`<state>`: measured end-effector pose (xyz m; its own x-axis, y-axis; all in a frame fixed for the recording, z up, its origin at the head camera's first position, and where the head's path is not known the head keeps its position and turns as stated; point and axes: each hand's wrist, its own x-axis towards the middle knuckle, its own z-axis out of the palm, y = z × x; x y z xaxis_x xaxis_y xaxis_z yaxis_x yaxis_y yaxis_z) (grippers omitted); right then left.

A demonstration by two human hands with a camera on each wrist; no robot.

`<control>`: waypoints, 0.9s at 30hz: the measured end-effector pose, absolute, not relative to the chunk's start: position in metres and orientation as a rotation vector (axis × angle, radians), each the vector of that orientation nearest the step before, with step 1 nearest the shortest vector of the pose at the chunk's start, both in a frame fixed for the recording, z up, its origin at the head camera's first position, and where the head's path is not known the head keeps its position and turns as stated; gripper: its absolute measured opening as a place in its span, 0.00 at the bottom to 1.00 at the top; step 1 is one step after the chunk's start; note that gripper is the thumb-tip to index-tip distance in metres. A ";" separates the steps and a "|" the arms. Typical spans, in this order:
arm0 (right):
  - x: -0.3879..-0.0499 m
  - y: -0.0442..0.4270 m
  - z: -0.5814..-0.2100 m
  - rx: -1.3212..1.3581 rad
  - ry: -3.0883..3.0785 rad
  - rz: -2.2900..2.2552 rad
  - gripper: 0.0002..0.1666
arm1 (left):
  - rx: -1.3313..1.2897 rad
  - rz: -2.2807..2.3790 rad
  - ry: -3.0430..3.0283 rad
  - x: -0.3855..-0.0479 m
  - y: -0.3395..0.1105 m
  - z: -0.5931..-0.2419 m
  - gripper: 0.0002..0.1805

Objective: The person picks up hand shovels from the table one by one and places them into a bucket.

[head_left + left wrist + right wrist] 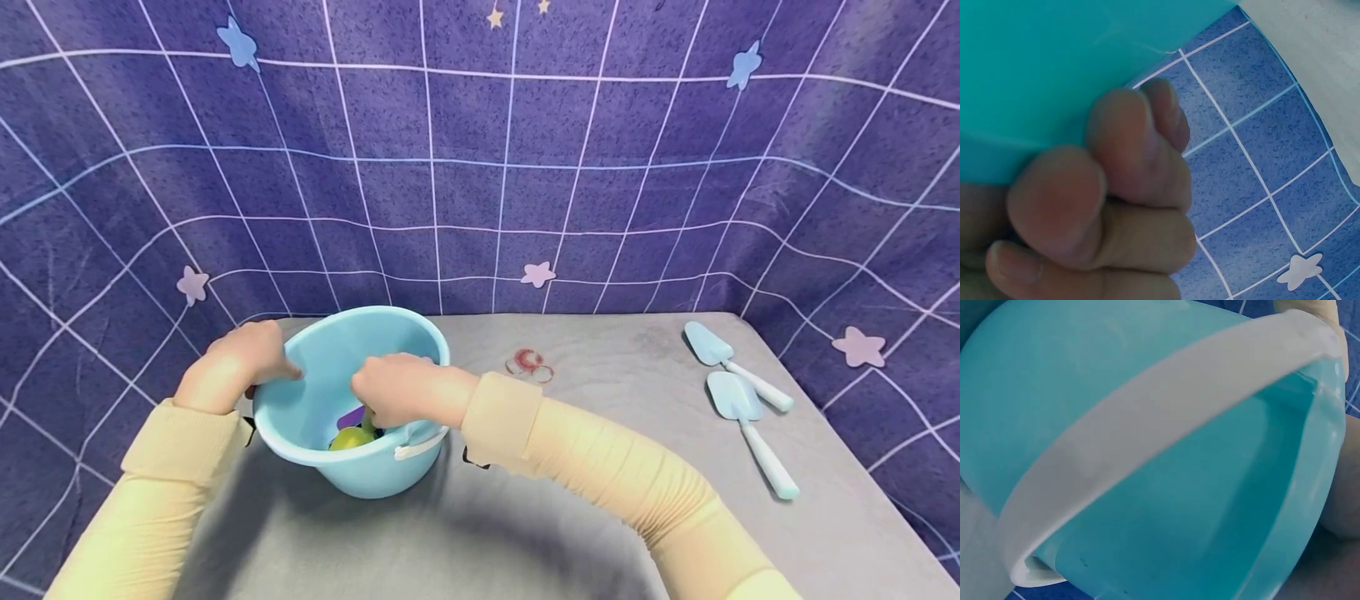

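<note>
A light blue bucket [383,476] with a white handle [420,446] is tilted a little on the grey surface. My left hand [250,354] grips its left rim, thumb inside and fingers outside; the left wrist view shows the curled fingertips [1054,200] against the blue wall. Reaching over the right rim, my right hand [397,387] is inside the bucket, its fingers curled round the upper part of a yellow-green toy [351,437]. A purple piece [350,417] lies beside it. The right fingertips are mostly hidden. The handle fills much of the right wrist view.
Two light blue toy shovels with pale handles, one farther back [707,343] and one nearer [735,396], lie at the right. Several thin red and clear rings [529,361] lie behind the bucket, right of it. A purple gridded cloth [480,192] with stars surrounds the surface.
</note>
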<state>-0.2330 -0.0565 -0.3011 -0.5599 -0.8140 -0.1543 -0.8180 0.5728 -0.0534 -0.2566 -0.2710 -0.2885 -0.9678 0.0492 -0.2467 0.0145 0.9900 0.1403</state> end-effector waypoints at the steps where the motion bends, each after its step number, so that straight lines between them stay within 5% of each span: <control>1: -0.233 -0.056 -0.302 -1.379 2.641 0.029 0.15 | 0.049 0.200 2.884 -0.256 -0.271 -0.289 0.19; 9: -0.233 -0.046 -0.300 -1.431 2.639 -0.036 0.06 | 0.056 0.195 2.884 -0.255 -0.272 -0.289 0.19; 27: -0.233 -0.011 -0.263 -1.378 2.719 -0.070 0.17 | 0.064 0.187 2.887 -0.256 -0.271 -0.288 0.19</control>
<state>-0.2333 -0.0113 -0.2629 -0.5879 -0.8065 -0.0618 -0.8023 0.5912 -0.0825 -0.2561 -0.2713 -0.2884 -0.9685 0.0593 -0.2417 0.0276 0.9908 0.1324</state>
